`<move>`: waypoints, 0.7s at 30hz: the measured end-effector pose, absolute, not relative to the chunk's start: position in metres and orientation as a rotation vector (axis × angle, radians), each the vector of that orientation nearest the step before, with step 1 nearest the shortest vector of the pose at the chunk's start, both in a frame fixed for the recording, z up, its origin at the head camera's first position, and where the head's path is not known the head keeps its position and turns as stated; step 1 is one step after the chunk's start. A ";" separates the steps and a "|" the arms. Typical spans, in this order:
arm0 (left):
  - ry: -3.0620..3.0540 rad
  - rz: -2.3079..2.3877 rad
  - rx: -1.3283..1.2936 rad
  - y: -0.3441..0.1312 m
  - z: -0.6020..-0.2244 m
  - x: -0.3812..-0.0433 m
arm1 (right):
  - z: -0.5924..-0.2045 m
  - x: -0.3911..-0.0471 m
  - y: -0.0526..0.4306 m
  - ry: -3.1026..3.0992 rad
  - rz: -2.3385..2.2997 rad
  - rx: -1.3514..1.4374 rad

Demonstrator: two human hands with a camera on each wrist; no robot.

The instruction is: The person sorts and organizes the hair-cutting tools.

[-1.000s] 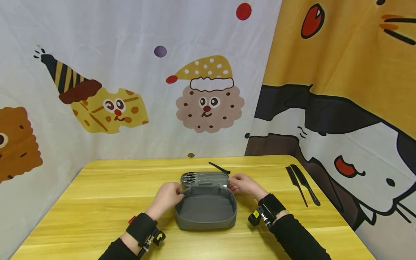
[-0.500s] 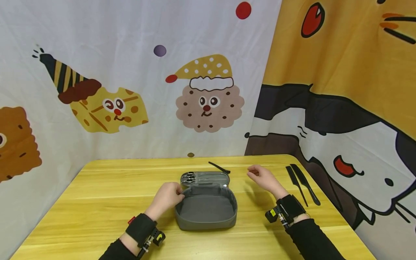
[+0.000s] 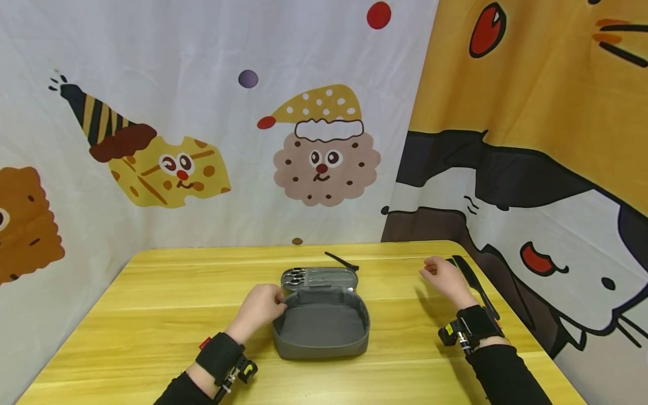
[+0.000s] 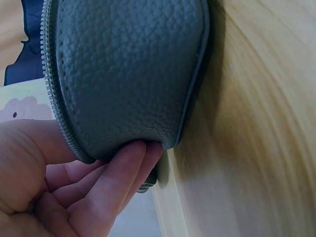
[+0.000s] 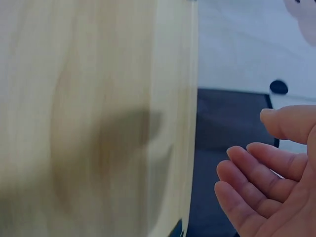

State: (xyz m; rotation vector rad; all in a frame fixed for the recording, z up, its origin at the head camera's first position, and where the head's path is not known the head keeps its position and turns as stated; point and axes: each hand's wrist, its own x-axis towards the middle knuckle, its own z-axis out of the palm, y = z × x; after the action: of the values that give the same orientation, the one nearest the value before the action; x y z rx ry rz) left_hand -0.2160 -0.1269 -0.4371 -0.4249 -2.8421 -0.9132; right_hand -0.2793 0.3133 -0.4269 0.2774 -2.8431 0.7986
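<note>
A grey zippered case (image 3: pixel 321 349) lies unzipped on the table, its lid (image 3: pixel 331 277) folded back. Metal scissors (image 3: pixel 295 276) sit in the lid's clear pocket. My left hand (image 3: pixel 259 309) pinches the case's back left corner; in the left wrist view its thumb is at the zipper edge and its fingers press the pebbled side (image 4: pixel 133 79). Over the table's right side is my right hand (image 3: pixel 446 280), holding nothing, its fingers (image 5: pixel 254 173) loosely bent and thumb apart. Beside it lies a long black comb-like tool (image 3: pixel 473 275); a second, thinner one is mostly hidden behind the hand.
Behind the lid lies a slim black hair clip (image 3: pixel 342 261). The wooden table (image 3: pixel 167 315) ends at a white cartoon curtain (image 3: pixel 202 225) at the back and a cat-printed one on the right.
My right hand has left the right end of the lid and moved right, to beside the black tools. The left hand and the case have stayed in place.
</note>
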 end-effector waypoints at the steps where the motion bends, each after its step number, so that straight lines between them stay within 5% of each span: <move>1: -2.843 -0.910 -0.426 -0.127 -0.437 -0.216 | -0.428 -0.280 0.317 -2.847 0.790 0.258; 21: -2.851 -0.915 -0.426 -0.127 -0.439 -0.216 | -0.447 -0.278 0.377 -2.887 0.651 -0.112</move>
State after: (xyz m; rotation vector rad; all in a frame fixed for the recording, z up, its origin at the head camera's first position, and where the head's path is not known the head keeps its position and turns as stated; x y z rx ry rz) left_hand -0.2165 -0.1270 -0.4389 -0.4260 -2.8508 -0.9153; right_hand -0.2785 0.3768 -0.4466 -0.1119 -2.8870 0.6511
